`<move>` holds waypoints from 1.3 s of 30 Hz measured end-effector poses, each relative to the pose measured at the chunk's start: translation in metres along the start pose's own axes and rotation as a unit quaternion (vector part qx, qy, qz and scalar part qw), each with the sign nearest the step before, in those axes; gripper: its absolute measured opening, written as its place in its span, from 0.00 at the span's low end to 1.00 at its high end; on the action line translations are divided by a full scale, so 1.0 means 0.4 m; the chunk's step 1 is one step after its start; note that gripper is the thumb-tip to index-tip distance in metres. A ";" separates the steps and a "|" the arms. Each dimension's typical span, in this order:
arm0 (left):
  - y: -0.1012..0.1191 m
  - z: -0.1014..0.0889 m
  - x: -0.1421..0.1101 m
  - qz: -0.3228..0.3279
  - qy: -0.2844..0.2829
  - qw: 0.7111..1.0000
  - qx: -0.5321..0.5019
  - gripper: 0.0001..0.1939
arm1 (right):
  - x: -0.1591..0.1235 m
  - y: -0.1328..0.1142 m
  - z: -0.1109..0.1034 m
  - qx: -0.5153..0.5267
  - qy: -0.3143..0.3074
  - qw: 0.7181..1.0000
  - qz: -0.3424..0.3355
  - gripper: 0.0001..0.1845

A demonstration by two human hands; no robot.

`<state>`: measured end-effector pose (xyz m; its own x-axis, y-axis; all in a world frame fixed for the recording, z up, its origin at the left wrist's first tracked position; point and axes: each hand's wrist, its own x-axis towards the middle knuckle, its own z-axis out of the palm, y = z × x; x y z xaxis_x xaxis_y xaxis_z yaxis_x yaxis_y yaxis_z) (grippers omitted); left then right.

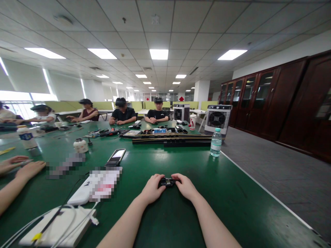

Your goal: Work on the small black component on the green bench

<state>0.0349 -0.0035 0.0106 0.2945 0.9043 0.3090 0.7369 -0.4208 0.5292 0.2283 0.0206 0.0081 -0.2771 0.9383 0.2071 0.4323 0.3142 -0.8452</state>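
Observation:
A small black plastic part [168, 182] with a pale, metallic-looking middle lies low over the green table [232, 186], between my two hands. My left hand [153, 188] grips its left end, thumb in front and fingers behind. On the opposite end, the fingers and thumb of my right hand [185, 186] are closed. The part's ends are covered by my fingertips, and its exact kind is too small to make out.
To the left lie a phone [116, 157], a white power bank [82, 189] and a white box [57, 229] with cables. Ahead are long black rails [186, 141] and a water bottle [216, 143]. A co-worker's hands [28, 168] rest at far left; other people sit beyond.

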 end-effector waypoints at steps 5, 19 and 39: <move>0.001 -0.002 -0.001 0.002 -0.007 1.000 0.004 0.21 | 0.000 -0.003 0.000 -0.008 0.003 1.000 0.002 0.21; 0.004 -0.001 -0.003 0.014 0.016 1.000 -0.010 0.20 | -0.019 -0.047 0.001 -0.044 0.042 0.998 -0.035 0.13; 0.003 0.000 -0.004 0.020 0.016 1.000 -0.014 0.21 | -0.030 -0.068 0.008 -0.117 -0.002 0.991 -0.062 0.10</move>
<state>0.0351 -0.0055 0.0108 0.3042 0.8841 0.3548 0.7079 -0.4590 0.5368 0.2170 0.0002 0.0271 -0.3438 0.8901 0.2992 0.5819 0.4520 -0.6760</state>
